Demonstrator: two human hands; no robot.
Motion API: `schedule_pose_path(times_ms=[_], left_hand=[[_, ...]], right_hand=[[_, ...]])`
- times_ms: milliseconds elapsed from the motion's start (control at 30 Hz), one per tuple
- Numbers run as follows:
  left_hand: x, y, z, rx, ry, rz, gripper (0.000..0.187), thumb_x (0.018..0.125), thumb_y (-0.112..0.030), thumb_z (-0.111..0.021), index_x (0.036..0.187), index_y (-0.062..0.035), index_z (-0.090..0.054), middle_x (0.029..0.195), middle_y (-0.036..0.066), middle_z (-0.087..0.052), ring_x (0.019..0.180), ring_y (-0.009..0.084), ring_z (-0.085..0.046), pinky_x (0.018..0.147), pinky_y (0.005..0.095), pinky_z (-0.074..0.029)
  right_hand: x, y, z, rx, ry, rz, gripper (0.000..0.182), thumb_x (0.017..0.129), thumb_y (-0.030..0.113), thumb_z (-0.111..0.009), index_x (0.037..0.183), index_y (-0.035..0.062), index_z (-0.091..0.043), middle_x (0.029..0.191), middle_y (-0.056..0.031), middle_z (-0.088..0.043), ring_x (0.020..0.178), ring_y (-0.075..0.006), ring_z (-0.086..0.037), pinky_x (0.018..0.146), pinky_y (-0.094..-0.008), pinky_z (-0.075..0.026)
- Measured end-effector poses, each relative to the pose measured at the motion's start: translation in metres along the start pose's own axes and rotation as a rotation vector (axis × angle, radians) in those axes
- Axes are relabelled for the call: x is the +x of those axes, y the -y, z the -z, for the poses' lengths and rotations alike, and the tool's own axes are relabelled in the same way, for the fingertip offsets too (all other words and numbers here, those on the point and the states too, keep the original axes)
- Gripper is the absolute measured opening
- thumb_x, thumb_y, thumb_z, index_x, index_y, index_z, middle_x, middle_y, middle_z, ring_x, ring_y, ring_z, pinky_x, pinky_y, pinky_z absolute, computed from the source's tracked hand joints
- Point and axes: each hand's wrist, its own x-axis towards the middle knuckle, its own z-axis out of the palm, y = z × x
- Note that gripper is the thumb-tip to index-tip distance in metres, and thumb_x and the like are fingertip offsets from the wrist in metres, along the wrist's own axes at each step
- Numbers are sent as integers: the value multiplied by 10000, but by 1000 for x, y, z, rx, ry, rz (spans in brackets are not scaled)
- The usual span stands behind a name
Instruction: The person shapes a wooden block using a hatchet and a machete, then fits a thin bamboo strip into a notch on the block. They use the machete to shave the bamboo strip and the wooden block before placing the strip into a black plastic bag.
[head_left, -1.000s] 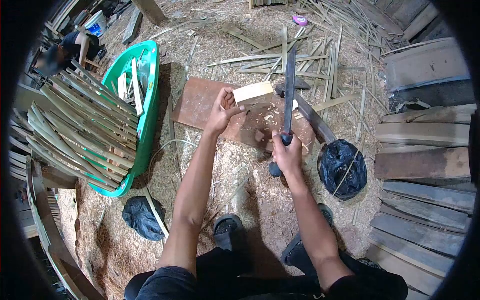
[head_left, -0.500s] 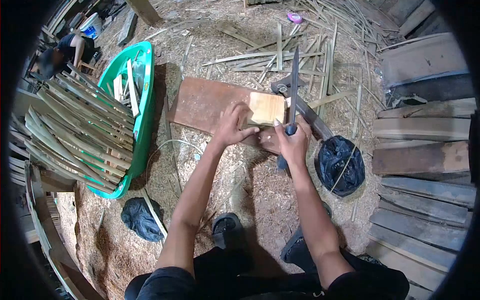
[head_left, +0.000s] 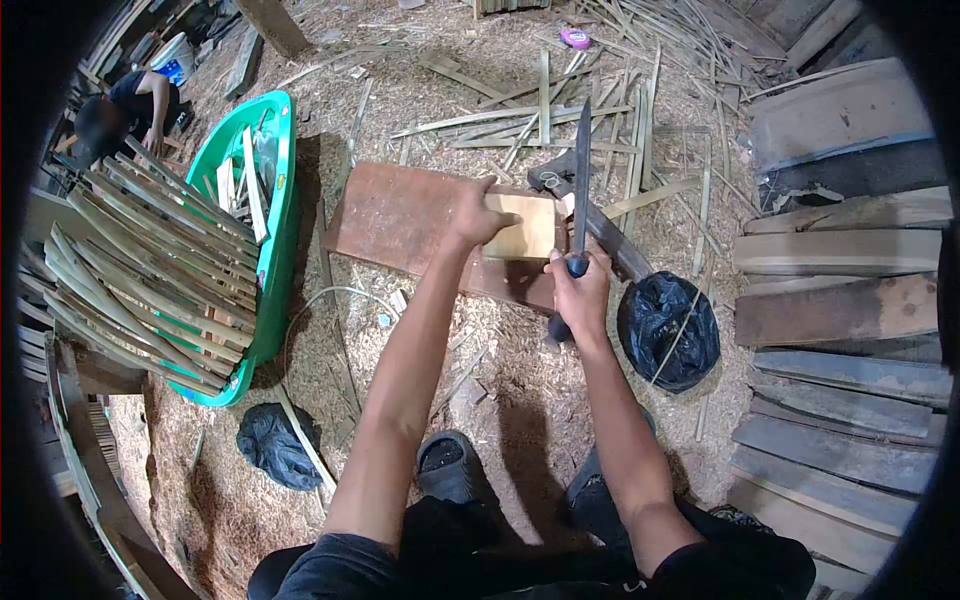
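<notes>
A pale, squared wooden block lies on a reddish-brown board on the ground. My left hand grips the block's left end, its thumb stretched over the top face. In my right hand is the dark handle of a machete, wrapped by my fingers. The long blade points up and away from me, just right of the block. Beyond the board's right end lies a dark length of wood.
At left, a green plastic tub carries many curved slats. Black plastic bags flank my feet. Loose strips and a pink tape measure lie ahead. Planks line the right side. Another person crouches far left.
My left hand has gone from open beside the block to gripping its left end, with the thumb now across its top. The machete stays in my right hand, blade still raised.
</notes>
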Motion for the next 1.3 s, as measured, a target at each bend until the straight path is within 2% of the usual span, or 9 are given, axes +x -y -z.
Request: schedule_pose_path(times_ms=[267, 367, 567, 667, 933, 1033, 1067, 1167, 1300], left_hand=[[-33, 1, 43, -230, 292, 120, 777, 649, -99, -885, 1347, 3, -559, 1265, 141, -635, 1063, 234, -615, 926, 368, -506], [-40, -10, 50, -147, 295, -47, 746, 625, -48, -876, 1312, -13, -587, 1222, 121, -651, 1033, 209, -619, 893, 348, -519], [-33, -13, 68, -2, 91, -266, 542, 636, -3, -846, 1139, -33, -647, 1101, 68, -631, 1001, 186, -616, 859, 343, -523], [-31, -6, 62, 148, 51, -330, 445, 625, -31, -791, 1043, -25, -636, 1013, 156, -660, 964, 315, -644, 819, 385, -532], [-24, -8, 60, 410, 69, -283, 437, 668, -174, -811, 1028, -15, -622, 924, 201, -683, 868, 411, -654, 742, 457, -521], [-28, -11, 59, 397, 56, -316, 448, 674, -171, -809, 1056, -23, -628, 933, 195, -684, 882, 410, -655, 746, 458, -520], [-31, -10, 60, 404, 52, -322, 453, 674, -170, -809, 1066, -29, -631, 936, 193, -684, 889, 411, -655, 748, 458, -520], [-23, -9, 61, 435, 44, -303, 480, 663, -164, -817, 1090, -44, -635, 942, 191, -685, 906, 409, -655, 756, 456, -522], [-30, -12, 59, 427, 31, -270, 498, 648, -142, -812, 1103, -48, -633, 948, 192, -684, 924, 402, -658, 767, 457, -523]], right_hand=[[-4, -19, -5, -60, 12, 27, 332, 827, 283, -735, 871, -30, -632, 743, -159, -680, 715, -285, -687, 682, -384, -516], [-8, -20, -12, 27, -9, 143, 230, 894, 200, -709, 807, 43, -565, 587, -5, -554, 440, -93, -521, 395, -273, -393], [-14, 0, -12, 11, 20, 163, 317, 864, 295, -731, 841, 7, -601, 638, -62, -596, 525, -183, -569, 502, -325, -443], [-19, 16, -9, -148, 128, 21, 424, 840, 405, -726, 817, -9, -633, 721, -174, -660, 677, -318, -667, 642, -418, -499], [-28, 40, -12, 29, -70, 198, 379, 845, 366, -735, 819, 4, -625, 627, -123, -613, 603, -262, -645, 604, -414, -502], [-29, -28, -32, -234, 143, 97, 339, 847, 345, -729, 838, 19, -639, 614, -102, -619, 575, -247, -640, 605, -400, -514], [-31, -27, -23, -140, 287, -328, 310, 848, 339, -721, 829, 39, -648, 636, -94, -636, 608, -259, -658, 631, -410, -525], [-32, -9, -15, -151, 105, 46, 323, 849, 355, -717, 806, 42, -650, 640, -88, -640, 629, -278, -670, 635, -422, -523], [-28, 44, -4, 69, -25, 209, 284, 872, 281, -710, 845, 13, -621, 599, -81, -608, 574, -188, -619, 550, -367, -461]])
